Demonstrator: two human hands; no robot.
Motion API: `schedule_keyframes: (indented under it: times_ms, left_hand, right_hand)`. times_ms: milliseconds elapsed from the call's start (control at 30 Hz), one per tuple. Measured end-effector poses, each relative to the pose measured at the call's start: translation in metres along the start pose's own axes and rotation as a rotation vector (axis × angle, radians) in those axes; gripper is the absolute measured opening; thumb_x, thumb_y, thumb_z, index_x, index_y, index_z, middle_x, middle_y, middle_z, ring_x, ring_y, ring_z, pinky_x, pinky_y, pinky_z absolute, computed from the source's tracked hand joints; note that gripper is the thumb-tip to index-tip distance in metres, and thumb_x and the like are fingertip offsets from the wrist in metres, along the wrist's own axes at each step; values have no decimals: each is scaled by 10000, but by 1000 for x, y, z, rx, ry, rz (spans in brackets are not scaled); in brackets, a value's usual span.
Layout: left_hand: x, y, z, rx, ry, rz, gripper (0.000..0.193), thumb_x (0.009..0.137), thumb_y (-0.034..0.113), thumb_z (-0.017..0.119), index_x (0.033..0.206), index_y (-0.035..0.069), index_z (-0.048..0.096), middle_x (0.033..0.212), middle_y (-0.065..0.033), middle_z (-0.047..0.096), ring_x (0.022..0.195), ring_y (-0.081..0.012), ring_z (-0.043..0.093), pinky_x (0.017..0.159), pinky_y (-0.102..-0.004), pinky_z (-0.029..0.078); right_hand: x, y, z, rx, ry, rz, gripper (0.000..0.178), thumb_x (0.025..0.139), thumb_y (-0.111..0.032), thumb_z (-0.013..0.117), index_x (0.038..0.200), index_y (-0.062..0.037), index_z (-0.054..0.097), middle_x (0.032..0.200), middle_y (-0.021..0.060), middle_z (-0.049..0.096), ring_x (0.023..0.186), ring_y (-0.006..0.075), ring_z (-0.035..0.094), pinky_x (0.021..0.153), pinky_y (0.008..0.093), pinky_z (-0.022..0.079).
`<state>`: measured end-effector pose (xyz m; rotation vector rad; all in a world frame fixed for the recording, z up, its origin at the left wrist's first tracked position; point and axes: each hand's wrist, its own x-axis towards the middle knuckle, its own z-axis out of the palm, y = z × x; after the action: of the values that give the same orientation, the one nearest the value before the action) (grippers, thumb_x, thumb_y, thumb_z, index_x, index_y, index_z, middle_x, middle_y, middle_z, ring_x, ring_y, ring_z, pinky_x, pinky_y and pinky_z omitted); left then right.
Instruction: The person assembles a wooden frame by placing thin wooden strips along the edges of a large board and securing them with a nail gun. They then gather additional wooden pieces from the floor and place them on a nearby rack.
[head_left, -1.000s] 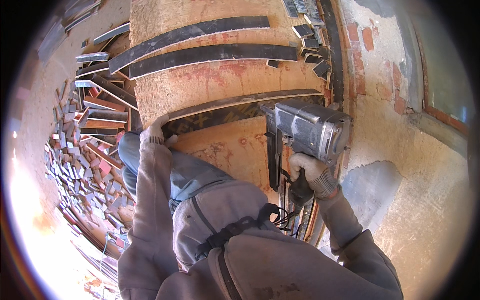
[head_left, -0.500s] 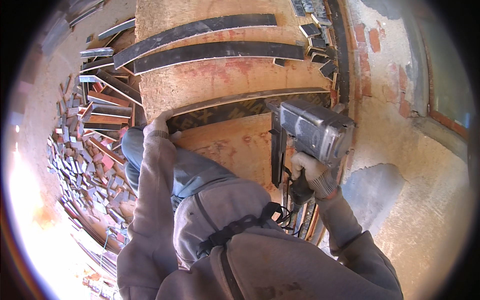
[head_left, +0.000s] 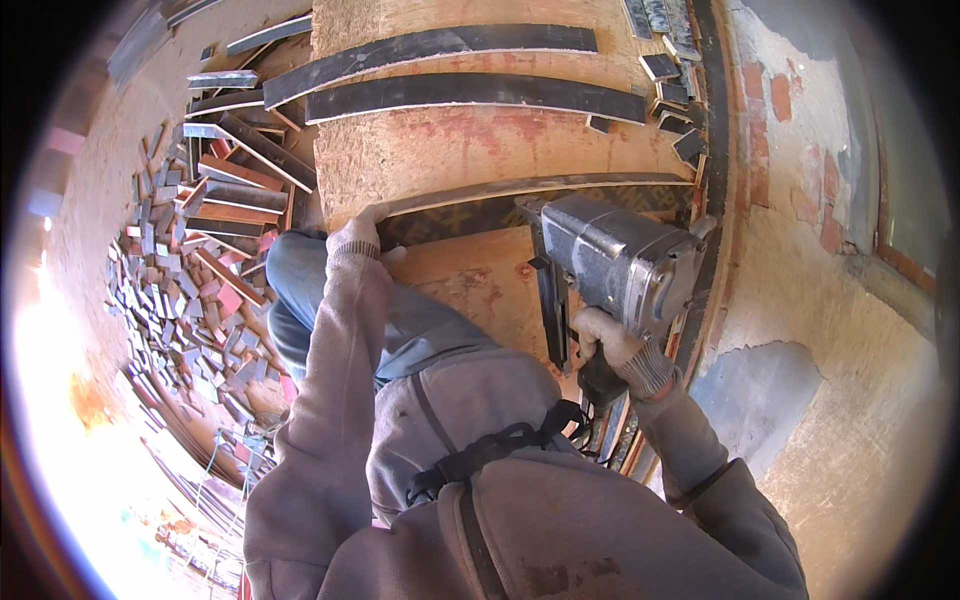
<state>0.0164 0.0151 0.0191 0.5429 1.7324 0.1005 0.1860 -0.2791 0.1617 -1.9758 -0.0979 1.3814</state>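
Observation:
A long strip of black-faced plywood (head_left: 455,217) stands on edge across the wooden board in front of me. Its left end is gripped by my gloved left hand (head_left: 356,230), fingers closed around it. My gloved right hand (head_left: 612,348) is wrapped round the handle of a large grey-black nail gun (head_left: 615,255). The tool's nose lies against or just over the strip, right of its middle; I cannot tell if they touch. The nail gun's body hides part of the strip's face. A slim dark magazine (head_left: 549,305) runs down from the nose toward me.
Two black strips (head_left: 470,93) lie farther up the board (head_left: 420,150). Short offcuts (head_left: 672,90) are piled along its right edge. Left of it, longer pieces (head_left: 235,200) and many small blocks (head_left: 190,310) heap on the ground. A worn plaster wall (head_left: 800,330) stands at right.
The nail gun has moved left along the strip, with my right hand on its handle. My left hand keeps its hold at the strip's end. The whole view has shifted slightly.

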Motion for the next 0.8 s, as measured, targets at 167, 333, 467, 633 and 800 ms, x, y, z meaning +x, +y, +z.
schedule_keyframes:
  times_ms: [167,333,467,633,800]
  left_hand:
    - [4,-1,-2,26,-40,42,386,810,171,834,1128,-22,732,1033,-156,730,834,-275,717,526,-341,624]
    - [-3,-13,6,-116,-150,-131,304,835,171,811,1065,-14,742,978,-151,726,824,-276,709,560,-380,624]
    - [-18,-31,19,-99,-171,-268,305,868,176,802,1086,-25,727,1099,-175,701,874,-308,701,593,-406,630]
    - [-29,-47,11,104,-186,-75,389,883,126,791,1231,-19,700,1123,-163,714,955,-266,707,710,-396,634]
    - [-20,-58,-1,790,-324,654,507,772,-62,852,1250,45,724,1228,-112,742,1030,-166,699,839,-305,620]
  right_hand:
    - [1,-5,0,44,-46,21,178,942,-142,641,797,-37,649,579,32,595,506,142,564,500,323,460]
    - [-11,-11,-7,121,54,19,161,919,-98,622,783,-18,653,575,40,596,509,142,576,494,316,465]
    - [-12,-14,-8,-8,-29,-139,99,907,-71,616,859,5,658,582,47,597,504,150,583,489,322,484]
    - [-11,-11,6,-102,-86,-102,105,909,-85,635,846,-1,632,589,45,591,509,150,585,495,328,496]
    - [-8,-5,14,-30,-81,38,115,914,-109,645,850,-15,627,607,43,595,517,149,593,491,327,492]
